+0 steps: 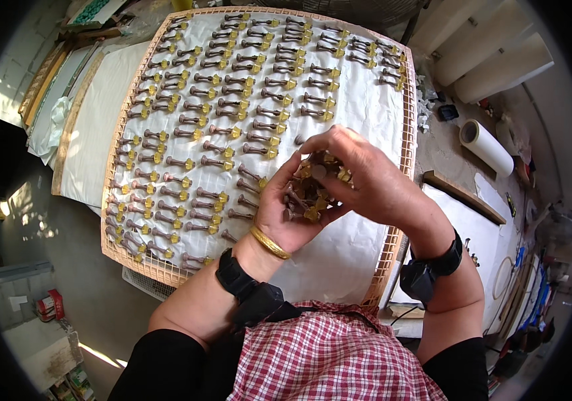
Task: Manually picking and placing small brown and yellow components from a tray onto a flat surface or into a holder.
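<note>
My left hand (279,220) is cupped around a pile of small brown and yellow pieces (314,190). They look spindle-shaped, each with a flared brown end and a faceted yellow end. Curled over that pile from the right is my right hand (369,175), its fingers and thumb closed around the pieces; the fingers partly hide which ones they grip. Under both hands, a white sheet (369,110) lines a large shallow tray with a lattice rim (409,113). Many matching pieces (269,124) lie on it in rough rows, yellow ends mostly to the right.
A white-covered board (99,117) stands left of the tray. To the right are a white roll (486,147), a wooden bar (463,196) and a small black object (448,112). Larger pale rolls (500,60) lean at the far right. A red box (50,305) sits lower left.
</note>
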Demonstrator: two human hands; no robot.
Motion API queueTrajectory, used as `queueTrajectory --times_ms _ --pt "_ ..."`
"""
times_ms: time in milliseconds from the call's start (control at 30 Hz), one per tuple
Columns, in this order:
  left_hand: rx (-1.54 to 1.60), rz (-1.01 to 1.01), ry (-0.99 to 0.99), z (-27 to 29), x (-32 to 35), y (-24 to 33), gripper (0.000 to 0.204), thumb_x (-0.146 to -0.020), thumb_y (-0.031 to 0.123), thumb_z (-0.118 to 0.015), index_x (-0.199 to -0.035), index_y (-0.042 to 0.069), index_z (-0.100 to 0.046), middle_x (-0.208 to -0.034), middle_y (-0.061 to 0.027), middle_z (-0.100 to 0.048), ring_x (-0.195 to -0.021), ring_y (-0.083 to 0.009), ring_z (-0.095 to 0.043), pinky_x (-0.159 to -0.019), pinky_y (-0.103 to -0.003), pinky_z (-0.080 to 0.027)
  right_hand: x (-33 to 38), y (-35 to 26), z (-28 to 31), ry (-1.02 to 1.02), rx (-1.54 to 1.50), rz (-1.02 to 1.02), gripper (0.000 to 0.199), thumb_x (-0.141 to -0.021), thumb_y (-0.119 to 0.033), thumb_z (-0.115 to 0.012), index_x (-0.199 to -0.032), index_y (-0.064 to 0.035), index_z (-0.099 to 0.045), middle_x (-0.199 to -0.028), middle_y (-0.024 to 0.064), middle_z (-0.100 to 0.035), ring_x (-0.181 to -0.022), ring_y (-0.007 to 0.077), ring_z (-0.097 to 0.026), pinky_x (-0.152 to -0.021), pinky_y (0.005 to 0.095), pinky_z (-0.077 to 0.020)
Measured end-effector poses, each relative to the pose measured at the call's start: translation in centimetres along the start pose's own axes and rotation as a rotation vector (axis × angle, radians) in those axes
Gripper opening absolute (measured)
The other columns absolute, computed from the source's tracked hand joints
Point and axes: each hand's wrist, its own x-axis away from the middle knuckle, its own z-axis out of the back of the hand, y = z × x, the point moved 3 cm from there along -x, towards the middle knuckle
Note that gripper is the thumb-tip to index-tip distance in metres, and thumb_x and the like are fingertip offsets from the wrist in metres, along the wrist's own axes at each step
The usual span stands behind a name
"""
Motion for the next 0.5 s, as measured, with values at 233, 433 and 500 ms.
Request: queueTrajectory --times_ms 233,433,500 --pt "0.002 -0.01 -0.048 1.6 -0.3 0.4 0.038 -0.097 0.045 -0.056 -0.125 0.021 -0.064 -0.125 -0.0052 -0.066 -0.119 -0.0257 -0.061 -0.1 -0.049 -0.049 0.6 -1.4 0.1 -0.097 0.125 -0.008 0.043 -0.081 -0.006 -0.076 -0.122 -0.0062 -0.06 -0.111 0.0118 -0.061 -0.108 0.0307 -0.061 -0.095 0.0394 -0.051" --pt "0.128 -0.015 -0.116 0.1 -0.3 0.4 0.039 -0.097 0.038 -0.058 -0.132 0.019 -0.062 -0.141 -0.0115 -0.056 -0.135 -0.0354 -0.048 -0.106 -0.052 -0.045 -3.2 6.7 3.0 0.149 0.295 -0.204 0.056 -0.085 -0.021 -0.078 -0.135 -0.0127 -0.055 -0.139 0.0157 -0.053 -0.127 0.0347 -0.055 -0.105 0.0427 -0.0467" --pt "0.15 0.008 -0.15 0.1 -0.3 0.2 0.035 -0.097 0.035 -0.062 -0.128 0.019 -0.063 -0.137 -0.011 -0.059 -0.134 -0.0367 -0.05 -0.107 -0.054 -0.043 -4.6 8.7 2.4 0.157 0.412 -0.182 0.067 -0.084 -0.025 -0.078 -0.144 -0.0164 -0.048 -0.15 0.0188 -0.042 -0.136 0.0391 -0.045 -0.111 0.0461 -0.0413"
